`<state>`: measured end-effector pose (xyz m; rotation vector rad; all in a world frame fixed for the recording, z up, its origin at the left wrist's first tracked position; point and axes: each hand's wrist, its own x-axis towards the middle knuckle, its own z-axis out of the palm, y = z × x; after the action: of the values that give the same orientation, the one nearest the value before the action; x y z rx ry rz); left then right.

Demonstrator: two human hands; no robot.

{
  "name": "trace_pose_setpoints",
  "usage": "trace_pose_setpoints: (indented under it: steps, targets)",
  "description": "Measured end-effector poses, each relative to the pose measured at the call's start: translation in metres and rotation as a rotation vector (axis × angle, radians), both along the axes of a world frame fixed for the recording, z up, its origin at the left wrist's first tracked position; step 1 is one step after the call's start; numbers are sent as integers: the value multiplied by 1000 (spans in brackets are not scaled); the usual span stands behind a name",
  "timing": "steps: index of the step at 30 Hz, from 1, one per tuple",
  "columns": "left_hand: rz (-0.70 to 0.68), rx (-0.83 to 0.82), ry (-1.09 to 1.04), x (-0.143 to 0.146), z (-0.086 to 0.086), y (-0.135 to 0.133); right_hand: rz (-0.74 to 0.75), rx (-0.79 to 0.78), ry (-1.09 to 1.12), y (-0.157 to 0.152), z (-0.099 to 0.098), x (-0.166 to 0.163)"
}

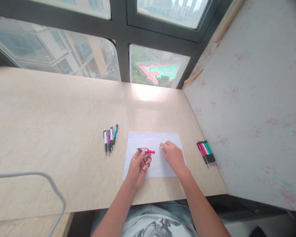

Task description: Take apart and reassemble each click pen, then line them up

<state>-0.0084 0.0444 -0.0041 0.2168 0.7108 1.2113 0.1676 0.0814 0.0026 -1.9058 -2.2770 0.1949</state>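
Head view: a sheet of paper (154,168), with lines of small writing along its far edge, lies on the marble-patterned tabletop (71,118) and serves as landmark. Over its left half, the left hand (139,164) pinches a pink pen barrel (150,151) between thumb and fingers, the other fingers loosely curled; the barrel lies nearly level, its pink end pointing right and its darker end left. Over the sheet's right half, the right hand (173,155) has thumb and forefinger drawn together around a slim pale piece (160,143), too small to identify. Whether either hand touches the paper, I cannot tell. Just left of the sheet lie four click pens (109,139): two white, one purple, one blue, all with dark grips. Right of the sheet, near the floral wallpaper (251,131), a close row of pink, white and green click pens (205,151) rests side by side. A grey cable (53,184) curves well left of the sheet; beyond its far edge stand dark-framed windows (123,33).
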Motion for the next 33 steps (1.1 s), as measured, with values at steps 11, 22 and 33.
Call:
trace_pose_setpoints:
  steps: [11,22,33]
  targets:
    - [5,4,43,1,2,0,-14,-14,235,-4,5,-2]
    - [28,94,286,10,4,-3,-14,13,695,-34,40,-6]
    - [-53,113,218,7,3,-4,-37,-65,850,-40,52,-12]
